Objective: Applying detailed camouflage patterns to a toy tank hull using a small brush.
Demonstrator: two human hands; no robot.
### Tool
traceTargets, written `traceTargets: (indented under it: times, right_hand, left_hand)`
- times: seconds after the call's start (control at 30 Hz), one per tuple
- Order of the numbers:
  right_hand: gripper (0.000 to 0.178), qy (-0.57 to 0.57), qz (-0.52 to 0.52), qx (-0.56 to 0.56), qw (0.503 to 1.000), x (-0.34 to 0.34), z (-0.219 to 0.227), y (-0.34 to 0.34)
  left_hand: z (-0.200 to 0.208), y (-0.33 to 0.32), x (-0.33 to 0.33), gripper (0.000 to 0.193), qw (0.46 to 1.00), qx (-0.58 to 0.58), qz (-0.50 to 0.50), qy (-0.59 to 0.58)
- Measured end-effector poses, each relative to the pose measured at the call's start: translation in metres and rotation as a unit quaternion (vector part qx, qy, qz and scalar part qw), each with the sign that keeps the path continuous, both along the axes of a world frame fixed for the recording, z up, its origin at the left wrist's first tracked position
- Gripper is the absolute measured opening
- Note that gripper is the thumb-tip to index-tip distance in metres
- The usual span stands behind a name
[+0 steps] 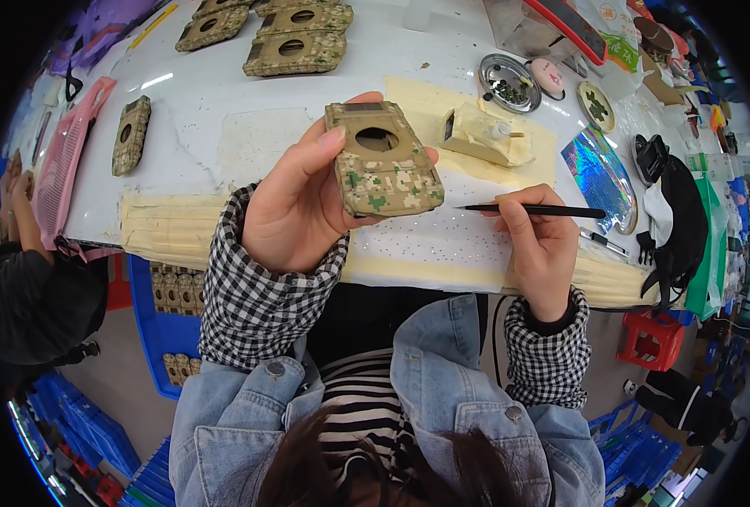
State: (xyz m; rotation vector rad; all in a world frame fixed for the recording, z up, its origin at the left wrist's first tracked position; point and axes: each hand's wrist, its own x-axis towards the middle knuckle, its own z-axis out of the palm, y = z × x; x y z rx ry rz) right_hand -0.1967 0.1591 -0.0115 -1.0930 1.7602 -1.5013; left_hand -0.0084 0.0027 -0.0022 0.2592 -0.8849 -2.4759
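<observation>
My left hand [295, 203] holds up a camouflage-painted model tank hull [381, 163] with a round hole in its top, raised above the white table [214, 110]. My right hand [540, 241] grips a thin black paintbrush [531, 209] whose tip points left, close to the hull's right edge. Both wrists wear checked cuffs under denim sleeves. A cream unpainted turret piece [485, 135] lies on the table just beyond the hull.
Several more camouflage hulls [295, 52] lie at the far edge, one [131, 133] at the left beside a pink basket [62, 160]. Small paint dishes [509, 83] and a shiny round plate [599, 177] sit right. Another person [28, 279] is at the left. Blue crates [159, 325] stand below.
</observation>
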Motion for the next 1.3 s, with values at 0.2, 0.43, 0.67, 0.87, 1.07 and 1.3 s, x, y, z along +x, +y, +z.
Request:
traceTargets:
  times: [0.2, 0.43, 0.67, 0.87, 1.07, 1.3]
  right_hand:
    - [0.012, 0.002, 0.009, 0.005, 1.0, 0.0, 0.0, 0.001]
    - [0.012, 0.001, 0.025, -0.005, 1.0, -0.002, 0.0, 0.003]
    - [0.017, -0.03, -0.016, -0.054, 0.998, -0.003, 0.022, 0.002]
    - [0.016, -0.05, 0.058, -0.157, 0.985, 0.019, 0.066, -0.024]
    - [0.012, -0.064, 0.121, -0.158, 0.978, 0.031, 0.073, -0.043]
    - [0.011, -0.049, 0.119, -0.133, 0.983, 0.036, 0.074, -0.044]
  left_hand:
    - [-0.008, -0.005, 0.003, 0.053, 0.999, 0.006, -0.034, 0.036]
    - [-0.004, -0.002, 0.0, 0.053, 0.999, 0.009, -0.022, 0.022]
    - [-0.004, -0.003, 0.002, 0.052, 1.0, 0.0, -0.028, 0.006]
    - [0.001, -0.002, 0.002, 0.051, 0.999, 0.034, -0.034, 0.012]
    - [0.002, -0.002, 0.005, 0.05, 0.999, 0.023, -0.033, -0.007]
    - [0.0, -0.001, 0.005, 0.05, 0.999, 0.032, -0.03, 0.004]
